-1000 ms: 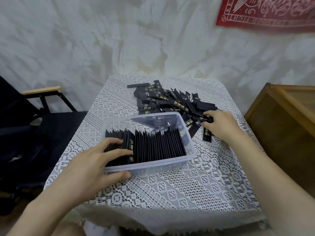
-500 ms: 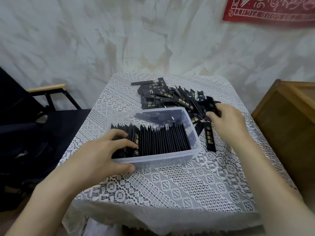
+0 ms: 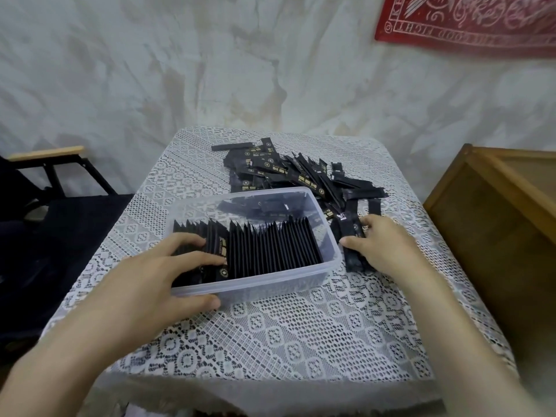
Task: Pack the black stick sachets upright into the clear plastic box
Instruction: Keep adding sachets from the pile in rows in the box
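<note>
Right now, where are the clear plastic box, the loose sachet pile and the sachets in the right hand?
clear plastic box (image 3: 270, 285), head view, on its front wall.
loose sachet pile (image 3: 288, 173), head view, on the middle of the heap.
held sachets (image 3: 349, 222), head view, on the ends sticking out above the fingers.

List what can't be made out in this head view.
- Sachet bundle, head view: count unknown; the right hand covers its near part.
- Packed sachets at the left end of the clear box: hidden under the left hand.
- Loose pile: gold print too small to read.
- Red cloth: cut off by top and right edges.
</note>
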`<state>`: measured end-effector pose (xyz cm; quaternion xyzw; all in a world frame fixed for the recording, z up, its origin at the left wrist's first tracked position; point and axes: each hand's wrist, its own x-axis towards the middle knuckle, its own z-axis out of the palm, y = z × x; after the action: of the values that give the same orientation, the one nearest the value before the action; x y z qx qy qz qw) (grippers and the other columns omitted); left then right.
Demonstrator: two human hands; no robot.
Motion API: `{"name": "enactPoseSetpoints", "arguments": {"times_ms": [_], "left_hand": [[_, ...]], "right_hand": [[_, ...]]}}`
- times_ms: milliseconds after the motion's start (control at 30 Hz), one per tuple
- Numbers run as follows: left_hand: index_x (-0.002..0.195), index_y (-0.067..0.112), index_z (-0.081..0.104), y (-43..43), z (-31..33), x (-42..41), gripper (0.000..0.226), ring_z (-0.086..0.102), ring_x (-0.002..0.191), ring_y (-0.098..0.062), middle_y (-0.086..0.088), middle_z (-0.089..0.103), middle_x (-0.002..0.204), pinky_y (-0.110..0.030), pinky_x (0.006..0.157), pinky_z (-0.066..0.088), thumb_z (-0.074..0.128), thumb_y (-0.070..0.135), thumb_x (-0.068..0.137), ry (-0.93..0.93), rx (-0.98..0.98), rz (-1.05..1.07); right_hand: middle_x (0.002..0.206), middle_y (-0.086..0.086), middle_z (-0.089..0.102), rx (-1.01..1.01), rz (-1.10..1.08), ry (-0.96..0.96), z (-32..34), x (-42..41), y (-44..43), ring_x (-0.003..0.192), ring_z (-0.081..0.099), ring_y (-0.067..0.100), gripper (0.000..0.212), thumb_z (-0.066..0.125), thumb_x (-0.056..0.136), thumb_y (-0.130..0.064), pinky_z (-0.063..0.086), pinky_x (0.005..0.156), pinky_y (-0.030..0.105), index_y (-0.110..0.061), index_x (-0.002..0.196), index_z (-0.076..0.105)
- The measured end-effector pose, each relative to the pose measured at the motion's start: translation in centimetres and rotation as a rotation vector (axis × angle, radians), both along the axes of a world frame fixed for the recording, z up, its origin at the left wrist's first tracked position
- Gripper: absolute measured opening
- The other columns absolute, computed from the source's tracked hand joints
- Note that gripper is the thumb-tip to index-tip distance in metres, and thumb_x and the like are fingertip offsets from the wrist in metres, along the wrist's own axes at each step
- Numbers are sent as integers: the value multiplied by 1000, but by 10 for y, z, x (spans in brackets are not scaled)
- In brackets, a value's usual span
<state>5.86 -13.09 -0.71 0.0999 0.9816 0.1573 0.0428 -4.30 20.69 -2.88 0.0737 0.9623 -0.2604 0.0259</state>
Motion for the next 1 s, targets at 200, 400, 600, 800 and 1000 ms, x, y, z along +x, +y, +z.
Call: {"name": "enactPoseSetpoints", "arguments": {"times_ms": [200,400,600,800,1000], "left_hand": [[125,72,44,-4,-2,1,59,52,104,4,47,18,139,-23,80,44,50,88,68,35,16,-6],[127,70,44,-5,-4,1,61,53,102,3,45,20,140,-22,78,42,51,89,69,43,29,-11],[125,71,45,-3,-4,0,60,52,101,2,46,19,138,-21,77,41,51,88,68,31,25,-7],[128,70,43,-3,-5,0,61,54,99,1,46,18,140,-22,79,43,50,88,70,27,11,-2],[128,69,43,-2,-4,2,61,53,100,2,46,18,139,-23,80,43,52,87,71,32,15,-1]], "right_hand": [[93,1,66,46,-46,-45,1,0,-4,88,61,27,35,76,87,-45,46,73,38,-18,99,57],[78,6,61,-158,-72,-34,-2,3,4,78,59,30,26,57,102,-35,43,67,36,-13,88,60],[94,7,74,-437,-33,6,-5,2,-12,91,68,28,19,62,100,-33,54,89,43,-16,99,69],[86,6,65,-31,-41,28,-9,-6,-25,82,61,31,43,63,93,-54,46,68,37,-12,94,61],[81,5,60,55,-25,-16,1,0,-38,78,59,28,55,62,87,-64,40,59,33,-10,84,55]]}}
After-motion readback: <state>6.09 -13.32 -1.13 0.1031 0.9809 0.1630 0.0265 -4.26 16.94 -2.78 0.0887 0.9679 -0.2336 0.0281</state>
